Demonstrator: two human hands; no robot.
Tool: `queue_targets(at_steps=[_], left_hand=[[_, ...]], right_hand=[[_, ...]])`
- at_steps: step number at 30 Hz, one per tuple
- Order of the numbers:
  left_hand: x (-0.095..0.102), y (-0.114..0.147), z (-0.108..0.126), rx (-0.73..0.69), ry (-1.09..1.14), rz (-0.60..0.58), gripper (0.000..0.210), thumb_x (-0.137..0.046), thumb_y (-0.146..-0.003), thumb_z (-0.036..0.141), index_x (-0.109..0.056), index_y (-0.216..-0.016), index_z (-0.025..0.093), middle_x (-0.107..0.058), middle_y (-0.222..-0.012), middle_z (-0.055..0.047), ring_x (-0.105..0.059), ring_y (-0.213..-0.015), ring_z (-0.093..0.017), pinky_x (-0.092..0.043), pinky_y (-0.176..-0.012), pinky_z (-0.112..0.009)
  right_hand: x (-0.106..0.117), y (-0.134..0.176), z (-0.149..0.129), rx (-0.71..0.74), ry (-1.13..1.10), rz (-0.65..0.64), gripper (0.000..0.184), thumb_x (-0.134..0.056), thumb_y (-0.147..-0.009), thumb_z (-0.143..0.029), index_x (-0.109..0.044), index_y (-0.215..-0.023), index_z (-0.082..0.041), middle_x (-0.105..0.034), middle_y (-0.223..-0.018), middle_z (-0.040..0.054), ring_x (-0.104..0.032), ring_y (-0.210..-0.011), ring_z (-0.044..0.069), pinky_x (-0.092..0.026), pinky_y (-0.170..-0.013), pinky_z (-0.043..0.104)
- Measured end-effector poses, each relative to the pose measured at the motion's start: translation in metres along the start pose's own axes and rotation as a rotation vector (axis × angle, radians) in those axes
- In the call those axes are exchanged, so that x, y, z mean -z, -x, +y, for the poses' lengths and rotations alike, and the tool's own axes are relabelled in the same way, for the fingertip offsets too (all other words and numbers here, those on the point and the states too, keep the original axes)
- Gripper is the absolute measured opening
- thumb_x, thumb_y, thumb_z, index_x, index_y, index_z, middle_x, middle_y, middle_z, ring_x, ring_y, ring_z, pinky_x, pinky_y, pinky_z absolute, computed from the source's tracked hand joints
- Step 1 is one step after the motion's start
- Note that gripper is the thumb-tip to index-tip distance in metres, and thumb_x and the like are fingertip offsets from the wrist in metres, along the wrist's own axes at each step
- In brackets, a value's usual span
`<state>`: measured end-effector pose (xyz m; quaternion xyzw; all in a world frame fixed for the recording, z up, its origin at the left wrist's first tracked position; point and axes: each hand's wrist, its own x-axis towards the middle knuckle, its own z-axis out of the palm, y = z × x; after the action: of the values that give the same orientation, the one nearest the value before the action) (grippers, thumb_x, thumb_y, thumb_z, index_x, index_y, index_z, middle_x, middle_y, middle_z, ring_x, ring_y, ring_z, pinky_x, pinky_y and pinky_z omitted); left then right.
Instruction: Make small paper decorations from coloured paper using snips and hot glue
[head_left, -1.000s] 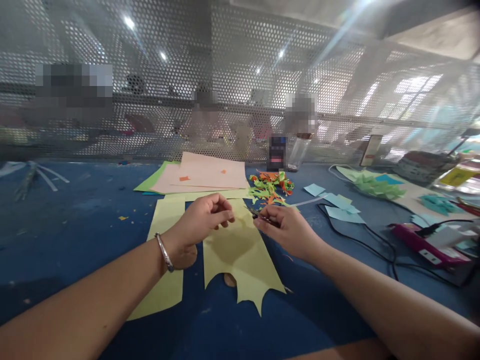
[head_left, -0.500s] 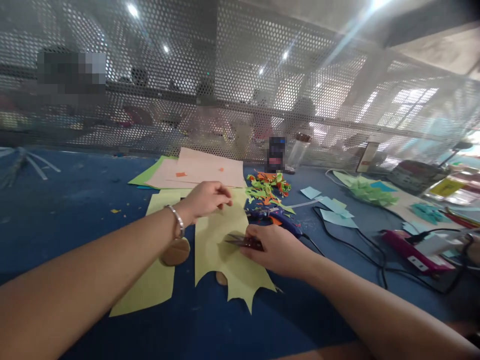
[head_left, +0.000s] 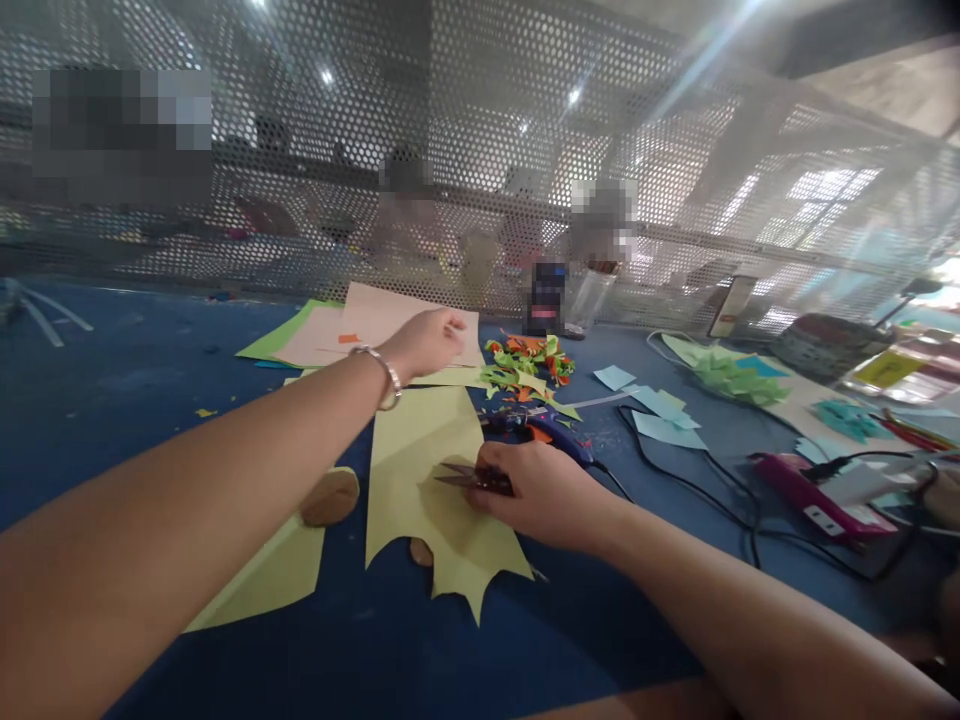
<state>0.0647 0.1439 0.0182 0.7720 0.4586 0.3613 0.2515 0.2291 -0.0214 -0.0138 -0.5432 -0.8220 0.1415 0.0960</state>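
- Our left hand [head_left: 427, 342], in the head view, has moved from over the jagged yellow sheet [head_left: 409, 500] to above the far pink sheets [head_left: 390, 306]; its fingers curl, and we cannot tell whether they pinch anything.
- Our right hand [head_left: 544, 490] grasps scissors [head_left: 466, 479] over the yellow sheet, near centre.
- We do best steadying the yellow sheet before any snip.

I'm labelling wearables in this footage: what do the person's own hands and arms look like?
Both are ungloved. The left hand has a rounded, silvery bracelet at its wrist; the right hand has nothing on its wrist. No sleeve shows on either forearm.
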Motion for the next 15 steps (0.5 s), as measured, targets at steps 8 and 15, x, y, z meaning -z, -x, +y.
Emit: queue_targets(at_steps=[8,15], left_hand=[[0.056,0.052,-0.070,0.028,-0.311,-0.080,0.028,-0.081,-0.058,0.044,-0.070,-0.072,0.022,-0.070,-0.079,-0.008,-0.063,-0.082,-0.029,-0.043,-0.080,-0.035],[0.056,0.058,-0.074,-0.072,-0.423,-0.134,0.040,-0.080,-0.057,0.055,-0.066,-0.076,0.022,-0.069,-0.088,-0.011,-0.061,-0.090,-0.032,-0.041,-0.081,-0.035]], right_hand=[[0.000,-0.003,-0.001,-0.001,-0.072,0.000,0.014,-0.061,-0.088,-0.033,-0.063,-0.086,-0.019,-0.068,-0.078,0.0041,-0.058,-0.066,0.016,-0.031,-0.056,0.026],[-0.004,-0.005,-0.003,-0.031,-0.073,0.041,0.014,-0.061,-0.088,-0.032,-0.064,-0.087,-0.019,-0.067,-0.076,0.0033,-0.058,-0.066,0.015,-0.033,-0.057,0.026]])
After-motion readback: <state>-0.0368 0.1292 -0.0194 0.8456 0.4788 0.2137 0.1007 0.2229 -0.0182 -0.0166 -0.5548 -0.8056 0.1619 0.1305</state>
